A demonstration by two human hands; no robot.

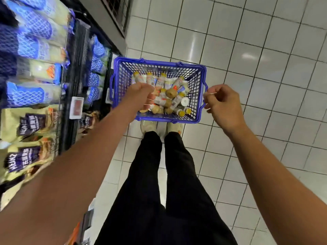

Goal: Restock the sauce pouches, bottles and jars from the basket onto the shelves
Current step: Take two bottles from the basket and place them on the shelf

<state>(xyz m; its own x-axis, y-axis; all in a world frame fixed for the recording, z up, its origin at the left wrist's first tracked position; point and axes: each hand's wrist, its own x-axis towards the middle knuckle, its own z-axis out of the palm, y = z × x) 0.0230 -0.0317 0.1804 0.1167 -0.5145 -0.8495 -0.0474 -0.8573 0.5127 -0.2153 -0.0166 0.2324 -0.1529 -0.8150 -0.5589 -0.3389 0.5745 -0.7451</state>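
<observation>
A blue plastic basket [122, 80] stands on the floor in front of my feet. It holds several small sauce bottles [174, 100] with yellow caps, lying jumbled, and a few pouches [168, 84] at its far side. My left hand [141, 92] is down inside the basket's left half, fingers curled around a bottle [159, 99] in the pile. My right hand [223, 103] hovers just outside the basket's right rim by the folded handle [205, 91], its fingers curled in and holding nothing that I can see.
Shelves [74, 71] run along the left, stocked with blue-and-white pouches [31, 41] above and yellow pouches with dark labels [28, 124] nearer me. A price tag [77, 107] hangs on the shelf edge. White tiled floor [265, 68] stretches to the right. My legs [159, 174] stand behind the basket.
</observation>
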